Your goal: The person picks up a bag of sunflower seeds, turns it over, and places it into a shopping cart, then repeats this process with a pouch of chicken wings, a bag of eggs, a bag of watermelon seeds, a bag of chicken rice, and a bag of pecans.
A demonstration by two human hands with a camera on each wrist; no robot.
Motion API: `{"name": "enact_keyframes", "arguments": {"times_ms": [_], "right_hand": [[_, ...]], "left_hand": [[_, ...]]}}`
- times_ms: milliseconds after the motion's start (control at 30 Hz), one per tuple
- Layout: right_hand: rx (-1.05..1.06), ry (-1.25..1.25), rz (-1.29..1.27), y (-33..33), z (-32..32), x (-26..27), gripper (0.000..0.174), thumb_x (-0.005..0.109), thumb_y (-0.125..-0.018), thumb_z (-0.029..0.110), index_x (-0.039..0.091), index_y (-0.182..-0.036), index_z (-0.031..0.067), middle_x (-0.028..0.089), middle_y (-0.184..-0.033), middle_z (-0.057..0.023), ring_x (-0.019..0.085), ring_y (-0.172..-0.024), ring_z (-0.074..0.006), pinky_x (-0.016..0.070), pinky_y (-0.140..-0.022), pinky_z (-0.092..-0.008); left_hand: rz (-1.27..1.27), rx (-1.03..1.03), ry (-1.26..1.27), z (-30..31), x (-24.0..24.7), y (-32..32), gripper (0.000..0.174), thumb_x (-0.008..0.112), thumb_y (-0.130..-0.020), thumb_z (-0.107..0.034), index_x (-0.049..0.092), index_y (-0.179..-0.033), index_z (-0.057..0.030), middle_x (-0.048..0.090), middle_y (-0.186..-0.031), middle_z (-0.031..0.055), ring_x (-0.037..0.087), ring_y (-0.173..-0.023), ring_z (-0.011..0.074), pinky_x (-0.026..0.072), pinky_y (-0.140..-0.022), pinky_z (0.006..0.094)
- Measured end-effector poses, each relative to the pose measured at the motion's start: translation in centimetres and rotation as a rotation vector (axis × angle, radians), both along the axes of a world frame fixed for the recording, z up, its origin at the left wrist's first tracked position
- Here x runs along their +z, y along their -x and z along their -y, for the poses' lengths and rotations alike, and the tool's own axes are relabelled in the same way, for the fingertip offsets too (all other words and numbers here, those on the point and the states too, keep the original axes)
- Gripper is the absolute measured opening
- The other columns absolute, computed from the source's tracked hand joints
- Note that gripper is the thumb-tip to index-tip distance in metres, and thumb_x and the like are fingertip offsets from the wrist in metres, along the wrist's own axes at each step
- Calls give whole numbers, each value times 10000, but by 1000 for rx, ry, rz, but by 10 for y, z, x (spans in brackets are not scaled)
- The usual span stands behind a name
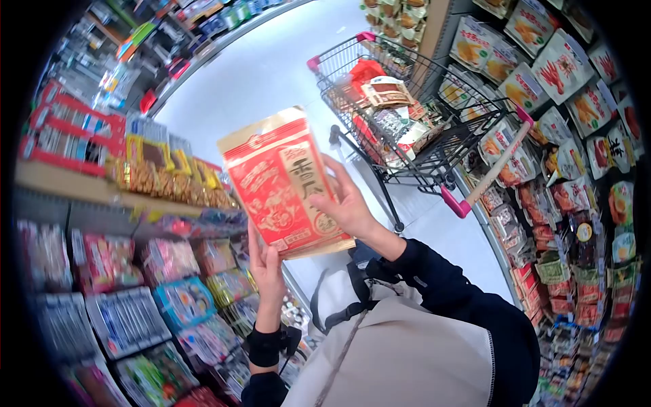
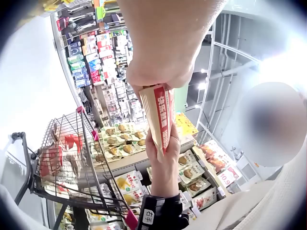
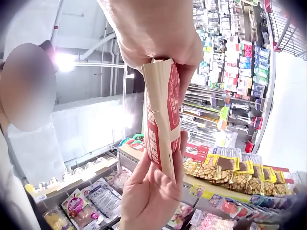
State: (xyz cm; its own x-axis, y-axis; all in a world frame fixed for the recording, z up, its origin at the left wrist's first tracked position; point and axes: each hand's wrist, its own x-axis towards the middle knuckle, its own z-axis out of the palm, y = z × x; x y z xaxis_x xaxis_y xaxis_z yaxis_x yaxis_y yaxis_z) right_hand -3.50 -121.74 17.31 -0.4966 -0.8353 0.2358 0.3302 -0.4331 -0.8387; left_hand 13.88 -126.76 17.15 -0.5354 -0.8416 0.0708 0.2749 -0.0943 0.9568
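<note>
Both my hands hold a flat red and tan food packet (image 1: pixel 271 180) with gold print and black characters, its front tilted up toward me in the head view. My right hand (image 1: pixel 349 207) grips its right edge, thumb lying across the front. At the lower left corner, my left hand (image 1: pixel 266 275) pinches the packet between thumb and fingers. The left wrist view shows the packet (image 2: pixel 160 117) edge-on between the two hands, and so does the right wrist view, where the left hand (image 3: pixel 156 196) cups its lower end.
A black wire shopping cart (image 1: pixel 407 163) with pink corners stands ahead to the right, several packets (image 1: pixel 400 125) inside. Shelves of bagged snacks (image 1: pixel 542 68) line the right side. On the left, a shelf (image 1: pixel 95 180) holds yellow nut bags (image 1: pixel 159 173) above trays of packaged goods.
</note>
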Motion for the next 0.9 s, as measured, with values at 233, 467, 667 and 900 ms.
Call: {"name": "enact_keyframes", "arguments": {"times_ms": [233, 467, 667, 900], "right_hand": [[66, -7, -137, 32, 74, 6, 584, 561, -794, 54, 260, -1294, 38, 346, -1276, -93, 314, -1196, -158, 253, -995, -306], [16, -92, -154, 52, 147, -2, 578, 528, -794, 4, 258, -1302, 61, 387, -1245, -99, 371, -1159, -158, 303, -968, -294], [-146, -145, -176, 71, 218, -15, 576, 502, -816, 20, 234, -1321, 92, 418, -1213, -112, 429, -1111, -162, 366, -917, -290], [-324, -350, 102, 99, 215, -32, 445, 443, -854, 54, 309, -1278, 74, 466, -1160, -112, 544, -956, -185, 459, -793, -293]], "left_hand": [[55, -143, -65, 105, -24, 22, 574, 635, -776, -256, 357, -1191, 27, 518, -1077, 77, 516, -962, 153, 401, -849, 283], [82, -295, -118, 206, -35, 64, 504, 660, -734, -155, 420, -1135, 34, 529, -1080, 86, 523, -957, 161, 409, -844, 289], [169, -409, -56, 308, -39, 103, 402, 651, -739, -95, 480, -1078, 36, 578, -999, 80, 550, -887, 146, 425, -812, 279], [274, -499, 6, 376, -42, 153, 360, 635, -748, -63, 484, -1062, 27, 578, -991, 81, 548, -875, 132, 424, -797, 257]]}}
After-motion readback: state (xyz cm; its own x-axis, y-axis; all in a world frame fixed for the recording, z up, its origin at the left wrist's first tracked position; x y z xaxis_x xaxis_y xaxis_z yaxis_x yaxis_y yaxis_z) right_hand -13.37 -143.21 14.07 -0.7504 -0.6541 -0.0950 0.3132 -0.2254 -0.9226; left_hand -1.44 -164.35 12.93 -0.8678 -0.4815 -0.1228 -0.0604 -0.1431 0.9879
